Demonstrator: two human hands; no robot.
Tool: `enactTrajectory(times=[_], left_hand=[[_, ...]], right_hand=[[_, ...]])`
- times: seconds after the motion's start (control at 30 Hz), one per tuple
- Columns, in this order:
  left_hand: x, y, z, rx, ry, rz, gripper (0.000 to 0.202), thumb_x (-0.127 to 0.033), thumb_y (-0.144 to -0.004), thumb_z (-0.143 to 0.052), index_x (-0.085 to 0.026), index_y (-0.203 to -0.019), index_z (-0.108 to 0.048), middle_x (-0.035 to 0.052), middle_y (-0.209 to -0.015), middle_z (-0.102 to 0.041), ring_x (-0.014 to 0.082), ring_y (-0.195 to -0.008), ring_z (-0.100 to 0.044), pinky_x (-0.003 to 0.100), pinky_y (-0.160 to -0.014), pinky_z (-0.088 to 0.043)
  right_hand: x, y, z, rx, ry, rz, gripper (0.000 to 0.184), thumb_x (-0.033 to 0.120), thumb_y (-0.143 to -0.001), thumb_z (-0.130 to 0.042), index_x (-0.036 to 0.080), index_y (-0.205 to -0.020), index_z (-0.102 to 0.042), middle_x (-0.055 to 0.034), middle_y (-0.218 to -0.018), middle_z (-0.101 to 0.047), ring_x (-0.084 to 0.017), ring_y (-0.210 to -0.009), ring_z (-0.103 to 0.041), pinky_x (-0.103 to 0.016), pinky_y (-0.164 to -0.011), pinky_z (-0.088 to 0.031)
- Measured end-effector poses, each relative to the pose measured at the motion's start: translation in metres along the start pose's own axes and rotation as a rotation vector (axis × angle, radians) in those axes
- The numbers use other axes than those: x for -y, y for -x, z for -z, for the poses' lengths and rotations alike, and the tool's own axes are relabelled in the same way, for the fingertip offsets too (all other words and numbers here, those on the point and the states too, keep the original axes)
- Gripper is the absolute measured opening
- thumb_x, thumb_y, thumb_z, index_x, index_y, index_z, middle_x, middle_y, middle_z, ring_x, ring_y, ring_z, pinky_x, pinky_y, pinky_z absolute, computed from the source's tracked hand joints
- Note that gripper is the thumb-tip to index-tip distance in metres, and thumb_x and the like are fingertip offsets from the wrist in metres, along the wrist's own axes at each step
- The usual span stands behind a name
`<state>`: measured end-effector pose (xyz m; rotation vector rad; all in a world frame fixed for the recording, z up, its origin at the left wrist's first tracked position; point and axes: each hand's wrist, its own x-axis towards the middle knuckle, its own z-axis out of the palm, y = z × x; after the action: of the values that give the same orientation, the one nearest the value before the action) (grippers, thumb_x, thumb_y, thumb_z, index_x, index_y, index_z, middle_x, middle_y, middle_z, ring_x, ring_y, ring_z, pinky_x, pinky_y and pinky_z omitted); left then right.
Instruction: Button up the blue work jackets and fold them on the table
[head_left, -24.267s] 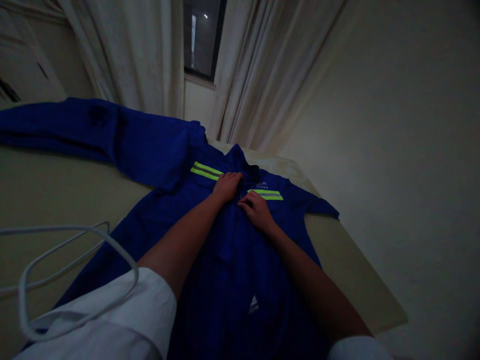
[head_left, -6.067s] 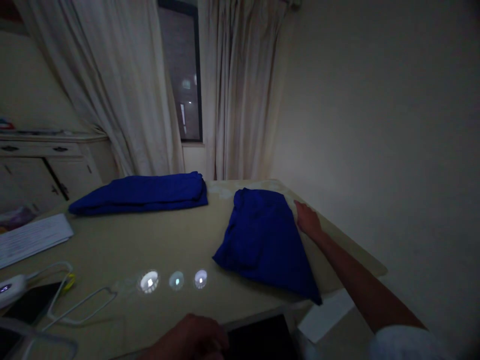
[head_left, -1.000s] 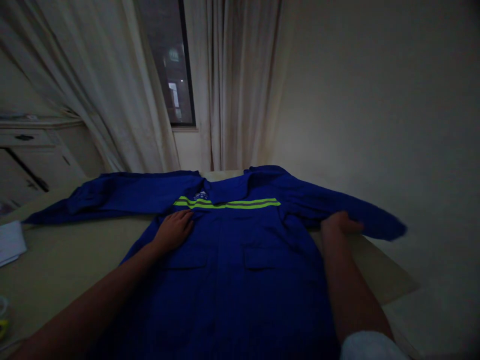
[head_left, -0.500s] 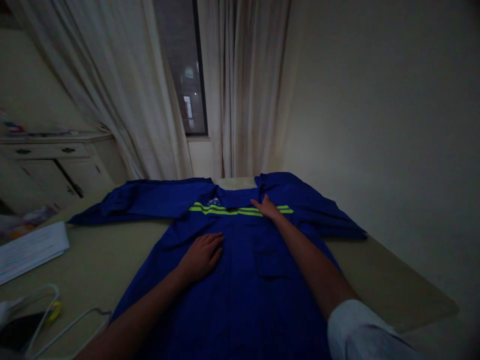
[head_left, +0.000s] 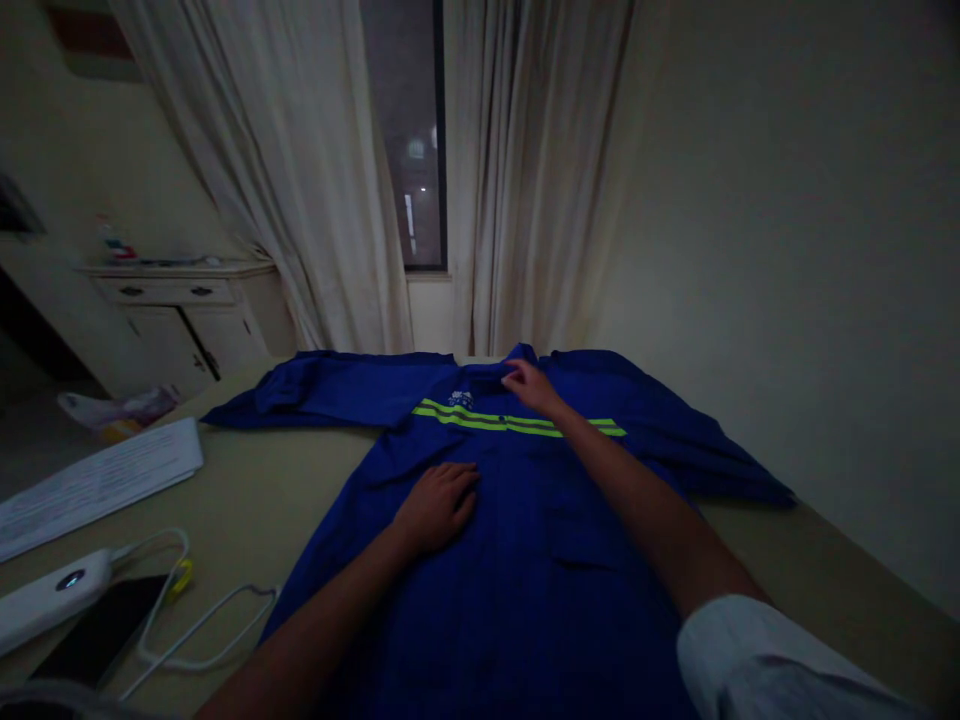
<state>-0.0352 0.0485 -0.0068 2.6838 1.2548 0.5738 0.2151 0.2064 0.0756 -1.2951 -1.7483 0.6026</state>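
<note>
A blue work jacket [head_left: 517, 580] lies spread front side up, with yellow-green stripes across its chest and a white emblem on the left of the chest. My left hand [head_left: 439, 507] rests palm down on the jacket's front below the stripes, fingers stretched out. Up at the neck, my right hand [head_left: 534, 388] has its thumb and fingers pinched together at the collar [head_left: 484, 372]. Part of the collar stands raised just behind that hand. The cloth between the fingertips is mostly hidden.
The jacket covers much of the table [head_left: 300, 480]. On the left lie papers [head_left: 105, 480], a white power bank [head_left: 56, 598], a dark phone [head_left: 105, 630] and a white cable [head_left: 217, 610]. Behind are curtains [head_left: 300, 180] and a cabinet [head_left: 180, 300]; a wall stands right.
My right hand has moved from the stripes up to the collar, and its fingers have closed. The collar's right part is now lifted. My left hand stays on the jacket; the view has swung left.
</note>
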Motion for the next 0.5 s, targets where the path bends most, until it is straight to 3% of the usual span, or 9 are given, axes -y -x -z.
enactTrajectory(times=[0.1,0.17,0.3,0.43,0.5], left_hand=[[0.003,-0.001,-0.003,0.000,-0.016,-0.022,0.041,-0.033,-0.103,-0.046,-0.023,-0.140,-0.061,0.0084,-0.147,-0.063,0.0256,-0.134,-0.058,0.044,-0.112,-0.045],[0.005,-0.001,-0.005,0.003,-0.037,-0.022,0.043,-0.035,-0.104,-0.045,-0.023,-0.143,-0.060,0.0088,-0.149,-0.061,0.0258,-0.136,-0.056,0.045,-0.114,-0.043],[0.008,0.000,-0.008,0.025,-0.077,-0.005,0.048,-0.041,-0.106,-0.040,-0.025,-0.147,-0.058,0.0082,-0.156,-0.056,0.0257,-0.142,-0.053,0.046,-0.117,-0.040],[0.006,0.003,-0.011,0.039,-0.095,0.014,0.050,-0.040,-0.106,-0.037,-0.024,-0.149,-0.056,0.0099,-0.158,-0.053,0.0267,-0.145,-0.050,0.048,-0.119,-0.039],[0.000,0.001,-0.012,0.068,-0.117,0.041,0.049,-0.034,-0.105,-0.038,-0.023,-0.150,-0.055,0.0116,-0.160,-0.050,0.0287,-0.147,-0.048,0.051,-0.119,-0.038]], right_hand=[[-0.007,0.078,-0.024,0.397,0.089,0.216,0.061,0.035,-0.082,-0.084,0.022,-0.137,-0.062,-0.0053,-0.107,-0.075,-0.021,-0.095,-0.069,-0.035,-0.091,-0.053],[-0.010,0.117,-0.029,0.494,0.186,0.329,0.066,0.042,-0.080,-0.086,0.024,-0.139,-0.062,-0.0049,-0.106,-0.075,-0.023,-0.097,-0.067,-0.036,-0.092,-0.051],[-0.007,0.149,-0.009,0.355,0.232,0.199,0.036,0.039,-0.092,-0.073,0.020,-0.123,-0.068,-0.0006,-0.085,-0.071,-0.019,-0.079,-0.064,-0.030,-0.079,-0.048],[0.012,0.177,0.003,0.179,0.196,0.057,0.031,0.033,-0.094,-0.070,0.019,-0.122,-0.065,-0.0043,-0.101,-0.074,-0.017,-0.081,-0.065,-0.030,-0.079,-0.048],[0.027,0.203,-0.006,0.206,0.187,0.106,0.034,0.035,-0.095,-0.070,0.020,-0.125,-0.064,-0.0066,-0.112,-0.074,-0.018,-0.087,-0.066,-0.032,-0.084,-0.049]])
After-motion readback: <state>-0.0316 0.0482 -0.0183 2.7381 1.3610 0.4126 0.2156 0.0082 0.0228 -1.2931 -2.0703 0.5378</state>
